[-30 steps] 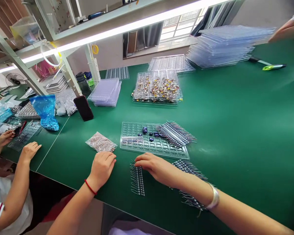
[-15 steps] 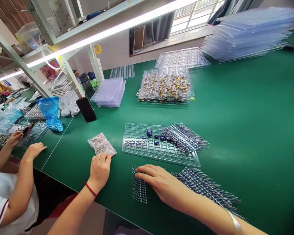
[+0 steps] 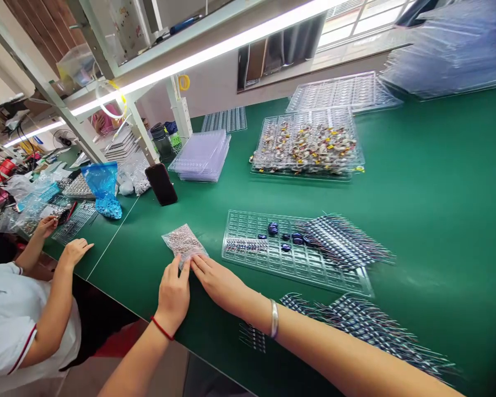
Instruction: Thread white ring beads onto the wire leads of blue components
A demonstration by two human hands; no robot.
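Observation:
A clear plastic bag of small beige parts (image 3: pixel 183 239) lies on the green table. At its near edge, my left hand (image 3: pixel 174 291) has its fingers closed on the plastic. Beside it, my right hand (image 3: pixel 219 280) reaches across from the right and pinches the same edge, the fingertips of both hands almost meeting. Partly hidden under my right forearm is a short strip of dark parts with wire leads (image 3: pixel 254 337). A heap of similar strips (image 3: pixel 380 331) lies to the right of that forearm.
Behind my right hand lies a clear compartment tray (image 3: pixel 248 266) with several dark blue coils (image 3: pixel 286 247) and a pile of wired strips (image 3: pixel 339 237). Farther back are a tray of wired parts (image 3: pixel 310 146), stacked plastic sheets (image 3: pixel 202 154) and a phone (image 3: pixel 161 184). A co-worker's arms (image 3: pixel 53 303) are at left.
My right hand has left the short strip and moved left to the bag's near edge. My left hand remains at the bag. The whole view has shifted, with things appearing farther right.

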